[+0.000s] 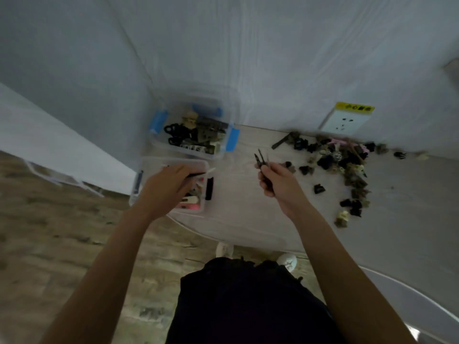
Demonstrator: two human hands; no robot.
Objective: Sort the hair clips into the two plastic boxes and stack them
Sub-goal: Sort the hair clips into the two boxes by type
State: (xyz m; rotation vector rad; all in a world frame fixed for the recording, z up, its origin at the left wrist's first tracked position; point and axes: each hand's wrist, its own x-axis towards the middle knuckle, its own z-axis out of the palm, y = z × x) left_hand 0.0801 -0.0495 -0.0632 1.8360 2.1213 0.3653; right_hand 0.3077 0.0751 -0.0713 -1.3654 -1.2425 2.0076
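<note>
Two clear plastic boxes stand at the table's left end. The far box point(224, 109), with blue latches, holds several dark and olive claw clips. The near box point(201, 163) holds flat clips, some pink. My left hand point(166, 186) hovers over the near box, its fingers pinching a thin black clip point(197, 174). My right hand point(274, 181) is raised over the table middle, gripping long dark clips point(259, 158) that point upward. A loose pile of hair clips point(345, 167) lies to the right.
The round table point(248, 219) has its front edge close to my body. A white wall socket with a yellow label point(345, 119) sits on the draped wall behind the pile. Wood floor lies to the left, and my shoes show below the table edge.
</note>
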